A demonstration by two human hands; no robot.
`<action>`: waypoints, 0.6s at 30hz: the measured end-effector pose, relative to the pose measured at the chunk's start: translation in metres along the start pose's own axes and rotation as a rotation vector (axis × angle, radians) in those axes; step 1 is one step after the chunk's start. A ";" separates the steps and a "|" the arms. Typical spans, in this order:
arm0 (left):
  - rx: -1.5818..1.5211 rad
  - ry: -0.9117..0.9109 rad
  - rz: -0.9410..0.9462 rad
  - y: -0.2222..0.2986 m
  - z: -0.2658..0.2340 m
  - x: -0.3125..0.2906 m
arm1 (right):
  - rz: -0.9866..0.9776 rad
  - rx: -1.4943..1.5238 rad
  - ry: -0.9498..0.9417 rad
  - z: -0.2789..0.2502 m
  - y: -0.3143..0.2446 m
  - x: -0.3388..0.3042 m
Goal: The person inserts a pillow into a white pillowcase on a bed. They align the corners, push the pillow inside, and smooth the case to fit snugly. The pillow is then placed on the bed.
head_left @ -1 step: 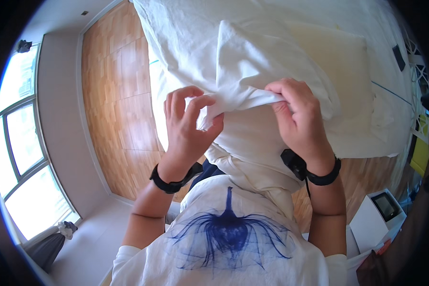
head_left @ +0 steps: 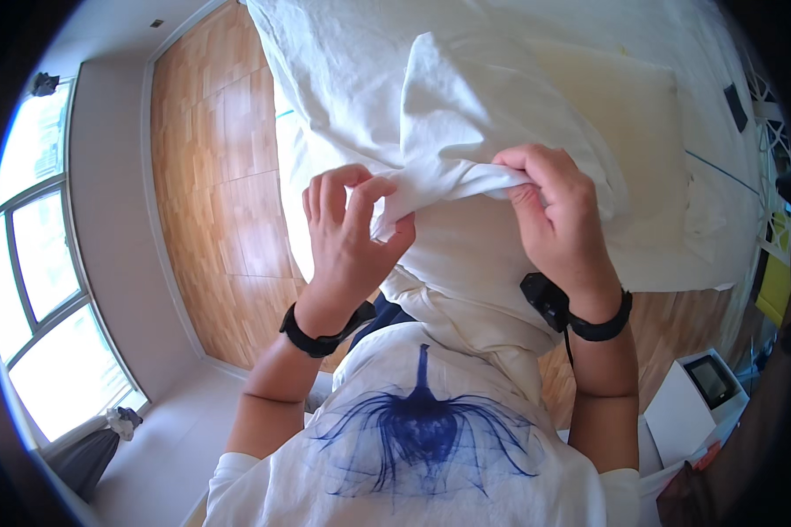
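Observation:
A large white bed cover (head_left: 501,88) lies bunched and creased, with a raised pointed fold near its middle. My right hand (head_left: 558,220) pinches its gathered near edge between thumb and fingers. From there a twisted strip of the cloth runs across to my left hand (head_left: 347,224). The left fingers are curled round the cloth, thumb below and index finger above; their exact contact is partly hidden. Beneath the strip, a smooth cream-white layer of bedding (head_left: 475,237) hangs toward my body.
Wooden floor (head_left: 228,193) stretches to the left, up to a wall with a window (head_left: 48,263). A cream pad (head_left: 624,132) lies on the right. At the lower right stands a white box (head_left: 681,413) with a dark screen-like panel. Each wrist wears a black strapped device (head_left: 545,299).
Both hands have shifted very slightly to the right with the cloth. The raised fold leans a little further right. Each hand keeps its hold.

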State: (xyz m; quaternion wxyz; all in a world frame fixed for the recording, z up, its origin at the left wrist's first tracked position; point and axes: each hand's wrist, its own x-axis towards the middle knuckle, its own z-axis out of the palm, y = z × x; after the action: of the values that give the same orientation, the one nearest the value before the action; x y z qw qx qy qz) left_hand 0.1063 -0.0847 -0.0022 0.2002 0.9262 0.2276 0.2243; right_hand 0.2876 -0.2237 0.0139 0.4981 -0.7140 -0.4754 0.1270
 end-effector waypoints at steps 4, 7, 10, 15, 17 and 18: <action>-0.037 -0.042 -0.041 -0.003 0.003 -0.009 | 0.043 0.111 -0.076 -0.014 -0.004 0.010; -0.269 -0.112 -0.145 -0.005 -0.004 -0.006 | 0.082 0.166 -0.145 -0.024 -0.003 0.016; -0.852 -0.291 -0.507 -0.018 -0.027 -0.006 | 0.167 0.224 -0.176 -0.028 -0.003 0.023; -1.268 -0.299 -0.740 -0.031 -0.050 0.017 | 0.000 -0.012 -0.095 -0.001 0.022 0.032; -1.152 -0.236 -0.725 -0.026 -0.046 0.016 | -0.184 -0.260 -0.005 0.006 0.027 0.032; -1.164 -0.220 -0.707 -0.029 -0.045 0.013 | -0.194 -0.289 0.078 0.008 0.026 0.031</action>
State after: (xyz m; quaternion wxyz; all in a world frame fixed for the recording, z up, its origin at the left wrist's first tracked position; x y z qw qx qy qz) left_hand 0.0845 -0.0419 0.0254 0.7481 0.5553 0.3369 0.1357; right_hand 0.3124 -0.1953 -0.0030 0.4185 -0.7333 -0.5355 -0.0192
